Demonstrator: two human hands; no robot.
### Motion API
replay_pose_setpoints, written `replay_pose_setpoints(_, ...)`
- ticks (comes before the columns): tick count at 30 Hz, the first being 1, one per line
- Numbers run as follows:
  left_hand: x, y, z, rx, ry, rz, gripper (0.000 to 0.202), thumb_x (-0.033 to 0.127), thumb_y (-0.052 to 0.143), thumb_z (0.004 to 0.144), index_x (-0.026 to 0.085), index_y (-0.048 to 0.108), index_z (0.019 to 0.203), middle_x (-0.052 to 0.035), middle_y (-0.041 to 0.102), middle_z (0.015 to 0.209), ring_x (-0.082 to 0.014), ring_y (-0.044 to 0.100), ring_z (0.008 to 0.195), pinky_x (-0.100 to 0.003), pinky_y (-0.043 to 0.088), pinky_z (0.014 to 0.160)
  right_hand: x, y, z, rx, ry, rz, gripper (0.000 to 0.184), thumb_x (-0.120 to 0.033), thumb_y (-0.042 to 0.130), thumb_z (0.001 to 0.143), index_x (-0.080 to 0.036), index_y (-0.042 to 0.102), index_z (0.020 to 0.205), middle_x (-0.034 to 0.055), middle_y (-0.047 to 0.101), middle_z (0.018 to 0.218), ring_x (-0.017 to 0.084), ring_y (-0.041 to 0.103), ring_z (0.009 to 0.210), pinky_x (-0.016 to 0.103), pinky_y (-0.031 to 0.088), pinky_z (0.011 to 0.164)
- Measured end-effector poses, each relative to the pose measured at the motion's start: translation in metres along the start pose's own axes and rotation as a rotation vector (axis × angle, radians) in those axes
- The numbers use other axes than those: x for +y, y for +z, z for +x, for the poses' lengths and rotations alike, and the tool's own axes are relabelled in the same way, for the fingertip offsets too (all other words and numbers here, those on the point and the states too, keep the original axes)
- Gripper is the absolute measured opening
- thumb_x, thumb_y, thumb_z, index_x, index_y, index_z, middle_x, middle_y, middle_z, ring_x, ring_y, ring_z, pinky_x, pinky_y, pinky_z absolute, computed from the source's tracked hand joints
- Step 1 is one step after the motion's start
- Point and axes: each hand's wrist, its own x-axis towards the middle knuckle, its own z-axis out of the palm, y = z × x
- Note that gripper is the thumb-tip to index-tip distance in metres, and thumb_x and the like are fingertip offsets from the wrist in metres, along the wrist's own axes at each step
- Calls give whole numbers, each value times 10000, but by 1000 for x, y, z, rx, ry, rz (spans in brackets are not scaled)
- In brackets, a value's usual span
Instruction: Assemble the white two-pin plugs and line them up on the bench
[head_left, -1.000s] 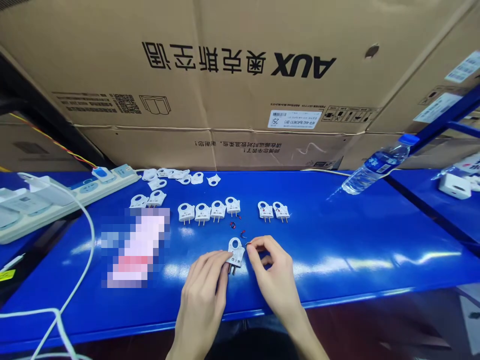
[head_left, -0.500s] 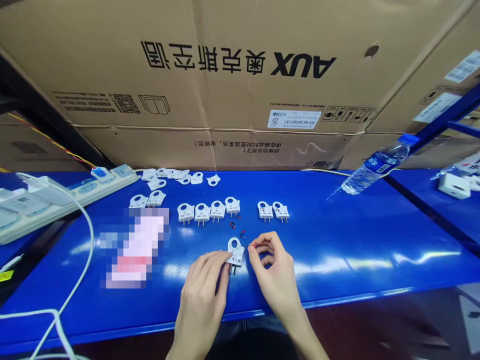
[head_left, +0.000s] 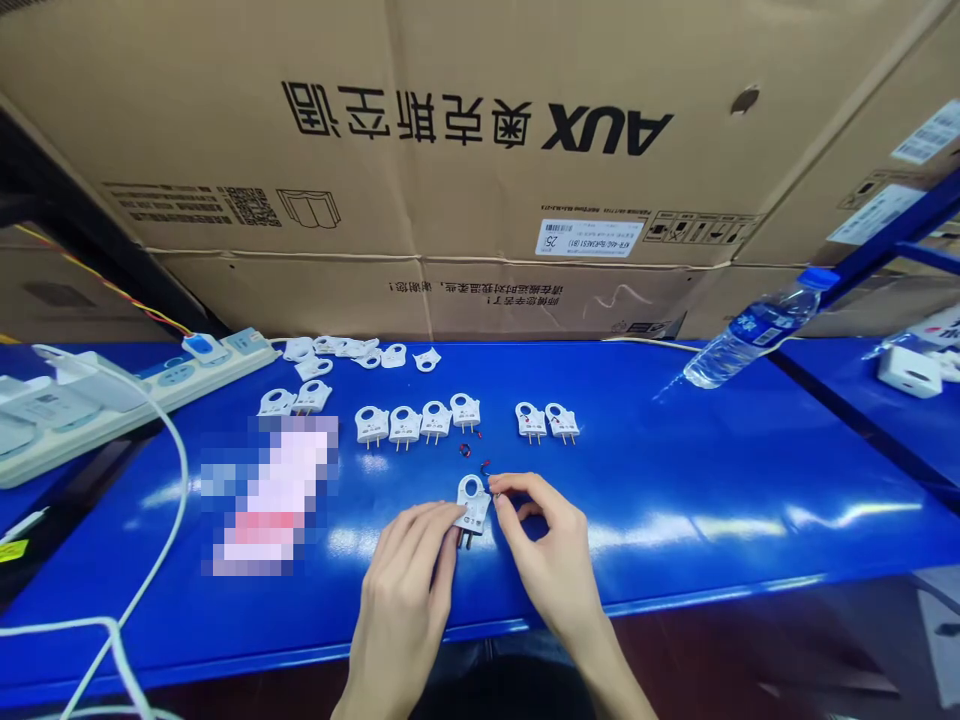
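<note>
A glossy blue tabletop (head_left: 675, 540) runs below a large brown cardboard box (head_left: 480, 180) printed with upside-down black lettering. On it, near the front edge, a white plastic two-pin plug body with a ring-shaped top (head_left: 475, 510) lies between the hands, pins toward the person. The left hand (head_left: 409, 570) grips its left side in the fingertips. The right hand (head_left: 551, 545) is closed at its other side, thumb and forefinger pinching what looks like a thin dark wire (head_left: 492, 487), though it is too small to be sure. Beyond lie short red-and-black wires (head_left: 465, 450), four similar white plugs (head_left: 405, 426) and, farther right, two more (head_left: 531, 421). A clear plastic bottle with a blue cap (head_left: 750, 335) leans at far right.
</note>
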Motion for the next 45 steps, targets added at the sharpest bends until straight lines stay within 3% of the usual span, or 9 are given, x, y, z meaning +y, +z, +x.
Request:
replay_pose_setpoints(10, 0, 1, 1, 9, 11, -11, 226, 187, 530, 1029, 262, 639, 1213, -40, 759, 1115, -220, 704, 1062, -396, 578, 929, -1, 3, 0, -114, -51, 19, 118, -237, 650, 959, -253, 759, 1000, 20, 738, 912, 174, 686, 809, 275, 520, 680)
replay_pose_setpoints(20, 1, 0, 1, -3, -28, -44, 177, 218, 525, 1039, 261, 629, 1176, -42, 738, 1084, -211, 708, 1023, -371, 579, 889, 3, 6, -1, -99, -81, -81, 104, -272, 654, 983, -277, 757, 980, 19, 760, 881, 216, 681, 824, 327, 509, 681)
replay_pose_setpoints(29, -1, 1, -2, -17, -47, -56, 161, 246, 538, 1044, 264, 612, 1186, -32, 726, 1080, -204, 693, 1020, -367, 562, 892, 4, 6, -1, -99, -136, -108, 109, -254, 657, 992, -260, 759, 1029, 19, 767, 932, 201, 691, 856, 295, 497, 674)
replay_pose_setpoints(45, -1, 2, -2, -14, -62, -54, 188, 249, 535, 1039, 262, 632, 1200, -43, 735, 1095, -220, 699, 1036, -373, 569, 900, 5, 4, -2, -106, -90, -101, 138, -227, 654, 972, -252, 783, 1015, 23, 768, 918, 180, 702, 809, 271, 517, 670)
